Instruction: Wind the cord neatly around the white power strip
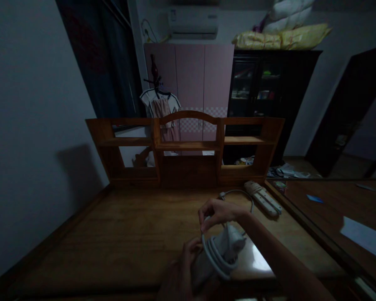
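Observation:
A pale power strip (200, 267) is held low over the front of the wooden desk, with several turns of its grey cord (213, 256) wound around it. My left hand (182, 269) grips the strip's lower left side, its fingers closed and partly in shadow. Above it, my right hand (219, 212) pinches the cord between thumb and fingers. A loose length of cord runs behind the right hand, and a plug (222, 195) lies at its end on the desk. The near end of the strip is dark and partly hidden by the left hand.
On the desk's right side lies another power strip (265, 198) with its cord bundled. A wooden shelf unit (188, 146) stands along the back edge. At right, a brown surface (329, 213) holds a paper sheet (365, 237) and a blue card (315, 198). A wall (34, 159) borders the left.

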`<state>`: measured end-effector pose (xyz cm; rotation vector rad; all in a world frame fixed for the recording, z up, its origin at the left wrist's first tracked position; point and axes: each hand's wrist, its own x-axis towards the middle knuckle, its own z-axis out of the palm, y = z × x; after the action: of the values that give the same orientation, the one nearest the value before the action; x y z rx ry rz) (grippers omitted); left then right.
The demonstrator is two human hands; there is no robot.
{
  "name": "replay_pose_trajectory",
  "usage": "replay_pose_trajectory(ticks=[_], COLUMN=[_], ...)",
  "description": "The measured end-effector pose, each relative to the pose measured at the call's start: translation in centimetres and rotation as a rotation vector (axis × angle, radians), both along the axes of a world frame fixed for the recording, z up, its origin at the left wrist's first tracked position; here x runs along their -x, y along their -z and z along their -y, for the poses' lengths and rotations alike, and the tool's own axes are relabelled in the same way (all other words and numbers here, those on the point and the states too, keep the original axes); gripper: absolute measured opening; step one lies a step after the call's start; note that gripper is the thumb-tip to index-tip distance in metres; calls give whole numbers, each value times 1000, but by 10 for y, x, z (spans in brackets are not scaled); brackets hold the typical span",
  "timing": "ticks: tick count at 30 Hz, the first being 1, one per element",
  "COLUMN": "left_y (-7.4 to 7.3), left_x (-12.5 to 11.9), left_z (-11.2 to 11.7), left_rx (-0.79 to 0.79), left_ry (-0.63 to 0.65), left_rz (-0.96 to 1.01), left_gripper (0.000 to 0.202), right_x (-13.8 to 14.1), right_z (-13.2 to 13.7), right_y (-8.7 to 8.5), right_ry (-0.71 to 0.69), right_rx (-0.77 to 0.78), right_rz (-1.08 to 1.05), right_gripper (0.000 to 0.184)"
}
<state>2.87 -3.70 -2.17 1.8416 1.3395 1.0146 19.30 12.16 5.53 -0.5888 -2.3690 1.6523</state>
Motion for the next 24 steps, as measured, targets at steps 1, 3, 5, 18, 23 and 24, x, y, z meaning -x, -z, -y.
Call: replay_pose_trajectory(ticks=[1,3,5,18,23,24], left_y=[-2,-7,-12,0,-2,-4], left_x=[0,0,0,-4,1,2], left_z=[-1,-2,-1,5,9,9], left_rx=[-1,-4,10,-100,-86,-91], left_ry=[-13,-32,-34,54,-105,-101], left_rz=[13,28,32,-411,-243,-205], left_gripper=[64,68,81,81,74,74], right_x=[1,1,2,10,2,1], right_z=[0,2,3,5,-6,-9], right_y=[2,2,1,-12,-14,-13], right_ry=[28,82,120,-3,2,10], right_rx=[-5,-15,-20,-86,-11,13], right_rz=[-23,-65,-79,61,-19,-26], right_gripper=[39,39,38,37,35,35])
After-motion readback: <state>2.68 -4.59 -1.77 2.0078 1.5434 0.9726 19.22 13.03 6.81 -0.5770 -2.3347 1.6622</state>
